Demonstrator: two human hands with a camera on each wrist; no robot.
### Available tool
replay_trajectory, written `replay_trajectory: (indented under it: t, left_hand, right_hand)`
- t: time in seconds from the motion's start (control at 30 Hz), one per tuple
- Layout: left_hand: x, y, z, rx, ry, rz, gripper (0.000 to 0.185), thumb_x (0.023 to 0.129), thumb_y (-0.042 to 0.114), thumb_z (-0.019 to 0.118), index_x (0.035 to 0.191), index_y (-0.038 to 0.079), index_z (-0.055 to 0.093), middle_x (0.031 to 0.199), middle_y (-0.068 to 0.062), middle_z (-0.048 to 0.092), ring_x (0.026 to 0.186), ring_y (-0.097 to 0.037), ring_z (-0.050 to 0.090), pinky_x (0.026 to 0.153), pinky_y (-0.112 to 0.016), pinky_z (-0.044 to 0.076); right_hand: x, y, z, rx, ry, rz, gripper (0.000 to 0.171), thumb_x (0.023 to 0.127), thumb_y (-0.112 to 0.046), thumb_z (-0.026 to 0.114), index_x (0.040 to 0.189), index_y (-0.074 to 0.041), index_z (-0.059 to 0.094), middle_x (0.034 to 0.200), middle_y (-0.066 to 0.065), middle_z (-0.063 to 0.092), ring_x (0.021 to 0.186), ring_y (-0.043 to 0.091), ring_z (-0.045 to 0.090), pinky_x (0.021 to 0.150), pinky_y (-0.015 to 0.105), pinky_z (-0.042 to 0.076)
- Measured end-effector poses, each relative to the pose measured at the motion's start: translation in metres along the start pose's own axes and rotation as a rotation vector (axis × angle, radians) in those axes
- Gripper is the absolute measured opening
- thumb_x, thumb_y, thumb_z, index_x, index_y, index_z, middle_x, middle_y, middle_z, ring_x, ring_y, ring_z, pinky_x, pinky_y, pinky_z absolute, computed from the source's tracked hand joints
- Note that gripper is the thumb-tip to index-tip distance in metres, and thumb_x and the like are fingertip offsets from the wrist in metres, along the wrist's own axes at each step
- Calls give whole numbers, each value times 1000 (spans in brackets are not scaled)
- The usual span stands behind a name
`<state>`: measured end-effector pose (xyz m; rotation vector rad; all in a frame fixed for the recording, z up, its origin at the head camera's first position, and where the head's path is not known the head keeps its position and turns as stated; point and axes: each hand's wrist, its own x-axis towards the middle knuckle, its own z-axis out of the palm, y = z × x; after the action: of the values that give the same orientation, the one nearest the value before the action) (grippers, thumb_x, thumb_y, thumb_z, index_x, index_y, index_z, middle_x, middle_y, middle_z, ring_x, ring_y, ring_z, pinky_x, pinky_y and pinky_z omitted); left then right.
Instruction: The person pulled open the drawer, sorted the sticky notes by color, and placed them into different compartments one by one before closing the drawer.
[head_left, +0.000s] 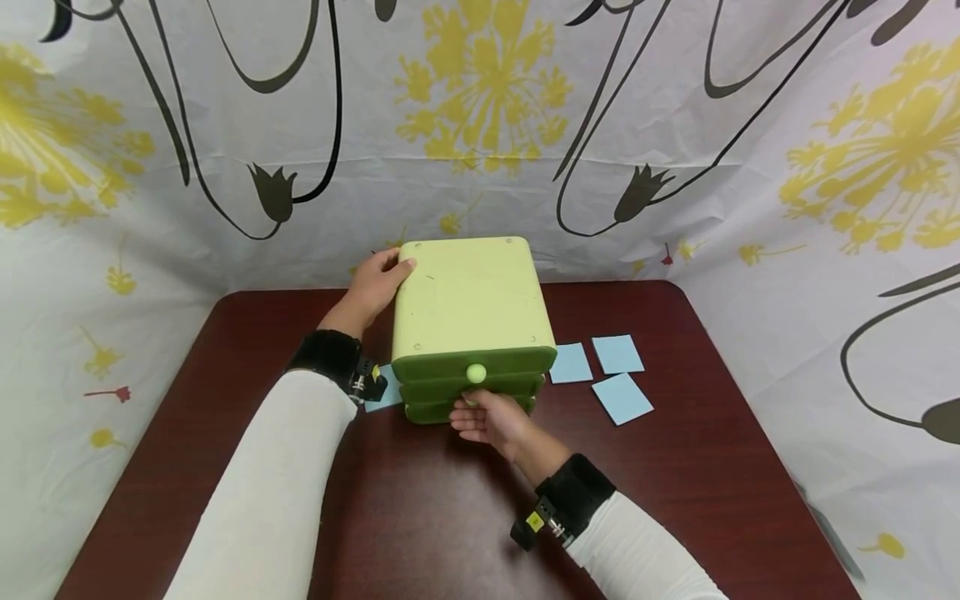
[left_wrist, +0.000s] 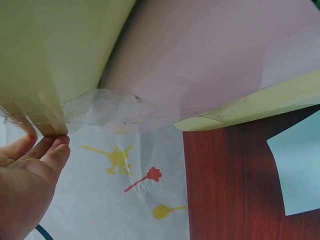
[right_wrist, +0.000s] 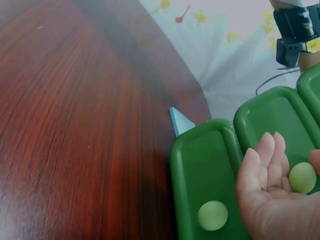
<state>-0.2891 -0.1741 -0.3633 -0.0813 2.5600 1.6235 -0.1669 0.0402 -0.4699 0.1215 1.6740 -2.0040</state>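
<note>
We see a green drawer box (head_left: 468,300) standing near the back of a dark red table (head_left: 420,517), its three drawer fronts facing us. Our left hand (head_left: 372,287) rests against the box's back left corner, fingers fairly straight on its top edge. Our right hand (head_left: 491,419) is at the middle drawer (right_wrist: 272,125), palm up, fingers curled behind its round knob (right_wrist: 302,177); whether they pinch it firmly we cannot tell. The bottom drawer's knob (right_wrist: 212,215) sits free beside the hand. Three blue paper squares (head_left: 617,354) lie right of the box, another (head_left: 386,392) at its left.
</note>
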Motion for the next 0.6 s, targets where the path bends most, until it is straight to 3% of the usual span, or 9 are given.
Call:
replay_trajectory:
  t: [0.6]
  left_hand:
    - [-3, 0, 0, 4, -7, -1, 68, 100, 45, 47, 155, 15, 21, 157, -9, 25, 142, -28, 27, 111, -45, 33]
  right_hand:
    - [1, 5, -1, 5, -8, -32, 42, 96, -19, 49, 119, 16, 54, 83, 2, 67, 78, 13, 65, 79, 29, 54]
